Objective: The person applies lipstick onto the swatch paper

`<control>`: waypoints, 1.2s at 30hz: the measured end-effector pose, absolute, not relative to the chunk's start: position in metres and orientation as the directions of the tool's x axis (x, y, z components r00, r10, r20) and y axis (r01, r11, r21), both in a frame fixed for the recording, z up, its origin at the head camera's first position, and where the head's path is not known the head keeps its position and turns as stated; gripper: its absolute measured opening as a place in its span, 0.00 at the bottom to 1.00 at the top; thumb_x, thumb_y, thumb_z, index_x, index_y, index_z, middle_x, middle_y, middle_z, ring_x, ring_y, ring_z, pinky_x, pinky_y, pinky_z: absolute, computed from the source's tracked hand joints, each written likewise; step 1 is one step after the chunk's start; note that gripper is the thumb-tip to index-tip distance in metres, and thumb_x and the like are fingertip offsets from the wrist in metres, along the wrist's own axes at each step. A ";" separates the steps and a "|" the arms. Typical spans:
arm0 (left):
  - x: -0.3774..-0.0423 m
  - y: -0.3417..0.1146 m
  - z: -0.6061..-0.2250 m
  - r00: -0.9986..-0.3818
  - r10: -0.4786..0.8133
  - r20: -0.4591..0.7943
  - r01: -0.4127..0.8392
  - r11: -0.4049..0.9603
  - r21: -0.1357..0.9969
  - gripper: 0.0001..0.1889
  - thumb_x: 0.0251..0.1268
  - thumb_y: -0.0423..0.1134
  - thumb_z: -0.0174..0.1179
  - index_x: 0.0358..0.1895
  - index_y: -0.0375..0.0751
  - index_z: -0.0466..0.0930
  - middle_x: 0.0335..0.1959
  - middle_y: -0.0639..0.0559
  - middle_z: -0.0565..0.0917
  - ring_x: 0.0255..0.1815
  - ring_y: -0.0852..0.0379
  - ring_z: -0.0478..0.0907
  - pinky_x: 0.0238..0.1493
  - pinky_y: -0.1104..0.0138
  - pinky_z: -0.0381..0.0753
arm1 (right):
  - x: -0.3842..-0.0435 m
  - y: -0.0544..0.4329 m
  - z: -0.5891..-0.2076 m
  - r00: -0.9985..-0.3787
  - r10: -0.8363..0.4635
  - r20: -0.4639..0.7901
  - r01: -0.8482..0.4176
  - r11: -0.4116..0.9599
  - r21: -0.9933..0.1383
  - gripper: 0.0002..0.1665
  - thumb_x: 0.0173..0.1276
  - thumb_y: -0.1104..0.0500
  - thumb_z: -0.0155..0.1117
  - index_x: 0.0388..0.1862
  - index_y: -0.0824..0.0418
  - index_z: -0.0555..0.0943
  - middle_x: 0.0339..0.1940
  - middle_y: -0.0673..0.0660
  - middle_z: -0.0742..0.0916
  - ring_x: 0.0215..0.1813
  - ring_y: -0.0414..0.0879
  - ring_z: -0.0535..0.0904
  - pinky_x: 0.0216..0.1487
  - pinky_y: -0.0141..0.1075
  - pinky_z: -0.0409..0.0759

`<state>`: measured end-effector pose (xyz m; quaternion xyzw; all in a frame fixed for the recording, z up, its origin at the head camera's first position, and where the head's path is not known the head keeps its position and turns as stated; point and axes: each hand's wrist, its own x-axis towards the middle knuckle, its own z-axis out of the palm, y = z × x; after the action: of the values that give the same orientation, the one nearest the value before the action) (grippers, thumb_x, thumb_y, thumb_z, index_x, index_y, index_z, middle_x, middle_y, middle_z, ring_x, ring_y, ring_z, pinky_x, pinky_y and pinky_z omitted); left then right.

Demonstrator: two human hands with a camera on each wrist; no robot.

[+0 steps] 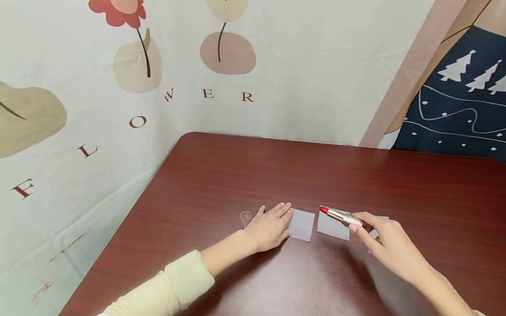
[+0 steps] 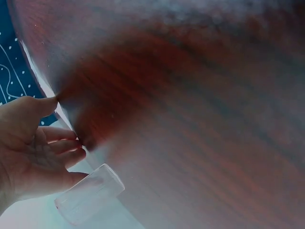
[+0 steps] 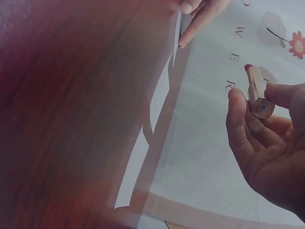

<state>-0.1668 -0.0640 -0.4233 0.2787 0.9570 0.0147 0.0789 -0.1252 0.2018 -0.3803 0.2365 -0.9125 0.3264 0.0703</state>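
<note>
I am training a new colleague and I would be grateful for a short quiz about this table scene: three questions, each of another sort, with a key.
1. Which hand holds the lipstick?
2. True or false: the coloured end of the lipstick is covered by a cap.
3. How many paper pieces lie in the row on the table?
A) two
B) three
C) five

Key:
1. The right hand.
2. False; the red tip is bare.
3. B

The head view is bright, both wrist views dim
</note>
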 end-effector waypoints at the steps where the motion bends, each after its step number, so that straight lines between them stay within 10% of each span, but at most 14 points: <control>1: -0.166 -0.064 -0.423 -0.834 0.534 -0.138 0.530 0.846 0.067 0.30 0.71 0.51 0.47 0.70 0.40 0.59 0.72 0.49 0.56 0.72 0.55 0.50 0.64 0.47 0.57 | -0.128 0.201 -0.381 -0.870 -0.396 0.292 -0.492 0.678 -0.546 0.10 0.68 0.56 0.59 0.46 0.55 0.80 0.26 0.46 0.80 0.18 0.35 0.72 0.18 0.29 0.71; 36: -0.168 -0.067 -0.429 -0.868 0.485 -0.108 0.452 0.861 0.235 0.34 0.68 0.55 0.50 0.71 0.41 0.57 0.72 0.47 0.56 0.72 0.53 0.49 0.66 0.54 0.56 | -0.188 0.162 -0.407 -0.776 -0.549 0.309 -0.628 0.629 -0.458 0.16 0.58 0.67 0.67 0.46 0.70 0.82 0.27 0.48 0.80 0.22 0.34 0.68 0.22 0.29 0.70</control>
<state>-0.1675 -0.0665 -0.4293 0.2436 0.9610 0.1015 0.0821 -0.1877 0.1620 -0.4075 0.3271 -0.8999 0.2799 0.0701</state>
